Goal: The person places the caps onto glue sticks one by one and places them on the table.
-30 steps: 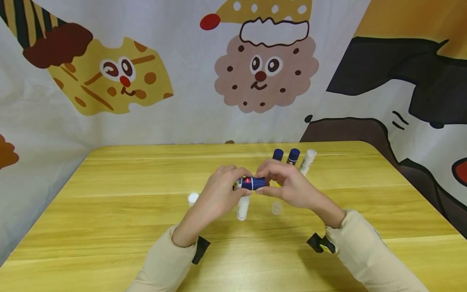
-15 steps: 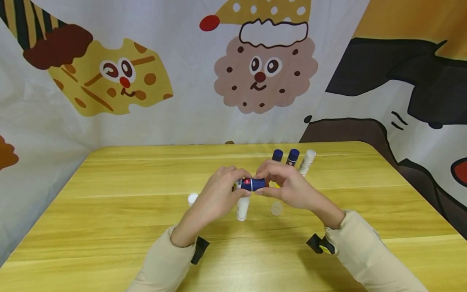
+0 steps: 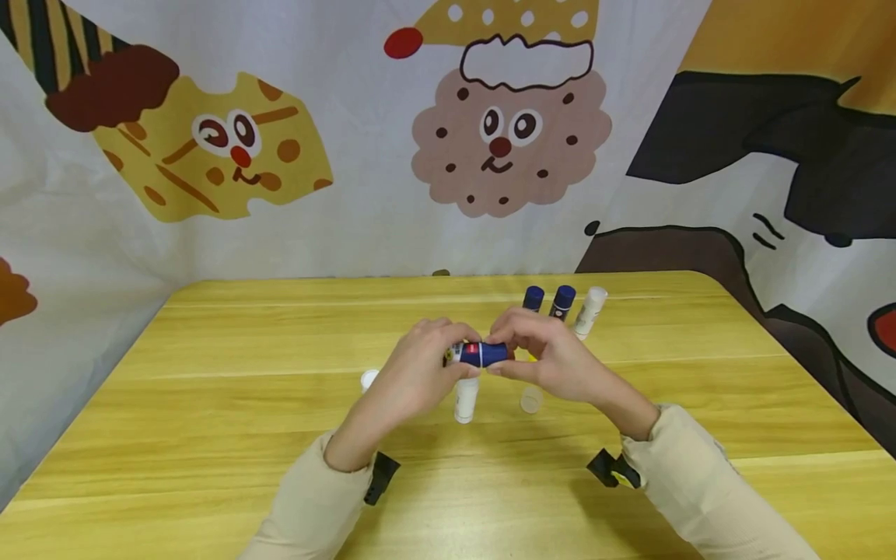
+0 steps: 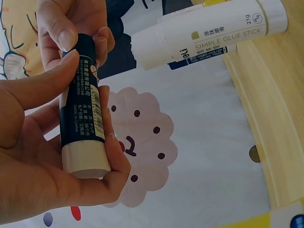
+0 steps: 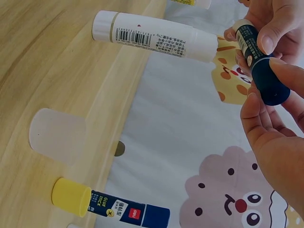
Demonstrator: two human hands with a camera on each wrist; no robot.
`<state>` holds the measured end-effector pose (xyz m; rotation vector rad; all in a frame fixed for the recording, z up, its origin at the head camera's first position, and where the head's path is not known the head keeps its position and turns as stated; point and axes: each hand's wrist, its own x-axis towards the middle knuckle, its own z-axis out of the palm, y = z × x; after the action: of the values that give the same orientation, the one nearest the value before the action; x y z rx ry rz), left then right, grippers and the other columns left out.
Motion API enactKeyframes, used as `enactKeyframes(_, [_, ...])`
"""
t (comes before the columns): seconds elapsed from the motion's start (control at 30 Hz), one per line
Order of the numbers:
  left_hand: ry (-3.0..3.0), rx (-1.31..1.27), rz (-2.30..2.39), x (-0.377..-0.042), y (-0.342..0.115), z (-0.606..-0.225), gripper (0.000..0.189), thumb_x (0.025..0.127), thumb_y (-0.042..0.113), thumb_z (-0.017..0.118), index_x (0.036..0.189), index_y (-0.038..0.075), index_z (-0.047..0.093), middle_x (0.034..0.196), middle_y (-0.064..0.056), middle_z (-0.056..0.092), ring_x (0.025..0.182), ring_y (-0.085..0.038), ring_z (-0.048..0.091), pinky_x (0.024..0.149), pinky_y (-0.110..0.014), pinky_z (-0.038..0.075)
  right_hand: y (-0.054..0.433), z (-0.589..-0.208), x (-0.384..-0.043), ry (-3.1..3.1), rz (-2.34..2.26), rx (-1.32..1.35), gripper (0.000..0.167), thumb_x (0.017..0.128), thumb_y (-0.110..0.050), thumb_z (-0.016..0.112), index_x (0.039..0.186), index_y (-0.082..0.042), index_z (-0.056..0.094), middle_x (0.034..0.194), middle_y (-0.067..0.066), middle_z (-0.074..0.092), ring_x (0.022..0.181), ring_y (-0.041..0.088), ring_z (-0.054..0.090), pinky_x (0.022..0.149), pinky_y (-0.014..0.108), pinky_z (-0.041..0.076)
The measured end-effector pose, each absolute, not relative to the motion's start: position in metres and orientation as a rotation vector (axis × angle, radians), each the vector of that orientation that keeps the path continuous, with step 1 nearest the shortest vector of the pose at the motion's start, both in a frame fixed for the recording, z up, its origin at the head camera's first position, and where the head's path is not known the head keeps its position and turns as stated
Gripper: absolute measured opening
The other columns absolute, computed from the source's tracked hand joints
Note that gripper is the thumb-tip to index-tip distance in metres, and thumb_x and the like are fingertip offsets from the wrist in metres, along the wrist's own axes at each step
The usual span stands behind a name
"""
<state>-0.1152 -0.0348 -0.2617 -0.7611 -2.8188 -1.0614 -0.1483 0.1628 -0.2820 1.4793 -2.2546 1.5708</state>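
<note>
A beige sleeve (image 3: 308,498) reaches over the worktop (image 3: 231,435). Beside that forearm, well in from the worktop's left edge, is a white-topped item (image 3: 369,380), partly hidden.

The left hand (image 3: 420,362) grips the white-based end of a blue glue stick (image 3: 473,355), held sideways above the worktop, roughly midway between its left and right edges. Below and partly behind it stands a white glue stick (image 3: 465,403), upright.

Farther right, a clear cap (image 3: 531,400) rests on the worktop. Beyond it, toward the far edge, is a yellow cap (image 3: 533,357), mostly covered in the head view by the right hand (image 3: 549,350), whose thumb and fingers pinch the blue-capped end of the held stick.

Near the far edge, right of its middle, stand two blue-capped sticks (image 3: 562,302), then a second white stick (image 3: 591,313), nearest the far right corner.
</note>
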Motion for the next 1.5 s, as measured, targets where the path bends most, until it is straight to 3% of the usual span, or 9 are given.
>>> enactKeyframes(0.77, [-2.84, -0.695, -1.099, -0.117, -0.036, -0.257, 0.025, 0.083, 0.015, 0.069, 0.107, 0.01, 0.064, 0.096, -0.004, 0.06, 0.084, -0.018, 0.052, 0.069, -0.032, 0.042, 0.167, -0.277, -0.146, -2.424, 1.564, 1.3, 0.026, 0.081, 0.008, 0.064, 0.105, 0.001, 0.058, 0.095, 0.009, 0.058, 0.076, 0.019, 0.056, 0.068, 0.03, 0.049])
enactKeyframes(1.1, [-2.815, -0.694, -1.128, -0.118, -0.037, -0.256, 0.027, 0.081, 0.016, 0.07, 0.107, 0.01, 0.064, 0.095, -0.002, 0.06, 0.079, -0.015, 0.052, 0.069, -0.03, 0.043, 0.167, -0.273, -0.145, -2.39, 1.581, 1.291, 0.026, 0.079, 0.01, 0.064, 0.103, 0.003, 0.057, 0.095, 0.01, 0.057, 0.075, 0.019, 0.056, 0.068, 0.03, 0.049])
enactKeyframes(1.5, [-2.824, -0.627, -1.149, -0.118, -0.042, -0.254, 0.032, 0.083, 0.02, 0.069, 0.112, 0.011, 0.062, 0.105, -0.006, 0.061, 0.096, -0.02, 0.056, 0.081, -0.039, 0.044, 0.176, -0.268, -0.143, -2.369, 1.61, 1.221, 0.026, 0.08, 0.008, 0.064, 0.104, 0.006, 0.057, 0.093, 0.011, 0.055, 0.074, 0.019, 0.056, 0.066, 0.027, 0.049])
